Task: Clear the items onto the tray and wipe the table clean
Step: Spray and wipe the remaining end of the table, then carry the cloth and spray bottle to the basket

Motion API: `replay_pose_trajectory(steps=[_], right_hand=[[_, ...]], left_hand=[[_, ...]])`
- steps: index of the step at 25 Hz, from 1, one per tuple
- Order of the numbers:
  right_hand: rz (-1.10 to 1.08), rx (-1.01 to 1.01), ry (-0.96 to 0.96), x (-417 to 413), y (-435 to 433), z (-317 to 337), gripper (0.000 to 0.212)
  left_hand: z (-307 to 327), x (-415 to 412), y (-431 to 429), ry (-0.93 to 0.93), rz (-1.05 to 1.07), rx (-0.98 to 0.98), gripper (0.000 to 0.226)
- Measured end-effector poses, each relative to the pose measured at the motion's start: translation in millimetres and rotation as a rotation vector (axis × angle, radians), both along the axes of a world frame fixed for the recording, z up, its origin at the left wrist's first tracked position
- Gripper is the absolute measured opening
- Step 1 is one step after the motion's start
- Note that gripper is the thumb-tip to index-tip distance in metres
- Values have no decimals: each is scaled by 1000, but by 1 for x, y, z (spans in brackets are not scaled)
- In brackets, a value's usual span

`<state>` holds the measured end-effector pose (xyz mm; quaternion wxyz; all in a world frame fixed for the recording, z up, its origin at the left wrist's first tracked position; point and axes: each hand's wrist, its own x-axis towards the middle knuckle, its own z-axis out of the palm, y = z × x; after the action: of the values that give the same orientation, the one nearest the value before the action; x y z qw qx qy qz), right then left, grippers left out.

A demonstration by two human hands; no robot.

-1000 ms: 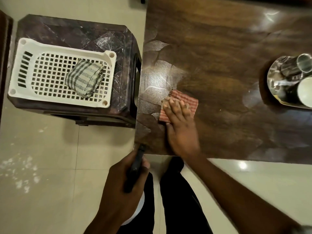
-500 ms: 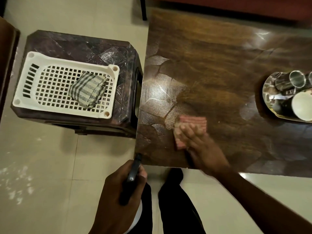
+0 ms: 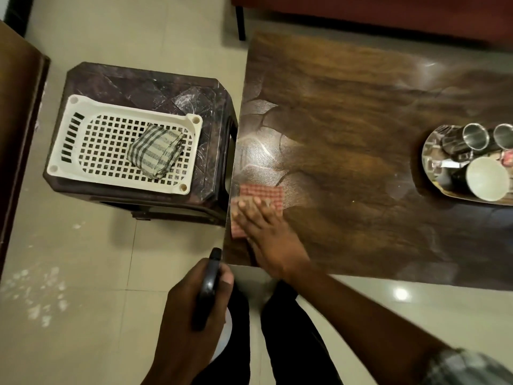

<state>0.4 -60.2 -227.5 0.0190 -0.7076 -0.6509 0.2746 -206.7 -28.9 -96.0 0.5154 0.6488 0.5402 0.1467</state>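
My right hand [image 3: 268, 234] presses flat on a red checked cloth [image 3: 263, 194] at the near left corner of the dark wooden table [image 3: 347, 129]; wet streaks shine on the wood just beyond it. My left hand [image 3: 191, 309] is closed around a dark spray bottle [image 3: 209, 284], held off the table's near left corner above the floor. At the table's right edge a steel tray [image 3: 433, 154] carries two steel tumblers [image 3: 476, 136] and a white cup [image 3: 487, 177] lying on its side.
Left of the table stands a dark plastic stool [image 3: 213, 112] bearing a white perforated basket [image 3: 69, 140] with a folded striped cloth [image 3: 155, 151] in it. Pale tiled floor lies around. My legs are below the table's near edge. A red sofa edge runs along the top.
My right hand swept the red cloth right and then back left to the table's left edge. The left hand with the bottle stayed roughly in place.
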Motion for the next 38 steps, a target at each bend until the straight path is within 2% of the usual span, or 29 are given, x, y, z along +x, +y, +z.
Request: replay_pose_trajectory(steps=[2,4,6,8,12,15,17,20,25,31,35,38], right_hand=[[135,-65,57,-15,-50,20,62],[47,-180,184,-17,-87,48,58],[-256,-222,449,-15,-107,88,51],[-624,-108,723,-11,-111,132,42],[-1257,68,1058,-1,-116,221,33],[-1463,200,1378,4,-126,272,39],[-1515,262,1541,-2,-134,302,40],[-1563,266,1680,-16,-149,328,42],[-1557,204,1853,-25,-158,353,52],[-1371,149,1821,-48,-130,376,54],[-1298,165,1767,-77,-85,388,61],[-1300,180,1756,-103,-39,389,57]], left_hand=[[26,-2,-3,6,15,10,15],[59,-5,-10,-53,30,-48,8],[89,-7,-19,-75,108,-88,23],[119,-5,-25,-62,157,-88,42],[184,-1,-22,-84,111,-114,32],[219,-6,-19,-46,90,-51,37],[238,-18,-20,-53,101,-2,40],[259,-43,-27,-57,134,31,32],[284,-80,-39,-38,198,194,55],[307,-123,-17,-61,152,298,38],[308,-149,29,-69,101,314,29],[307,-167,76,-70,52,318,28]])
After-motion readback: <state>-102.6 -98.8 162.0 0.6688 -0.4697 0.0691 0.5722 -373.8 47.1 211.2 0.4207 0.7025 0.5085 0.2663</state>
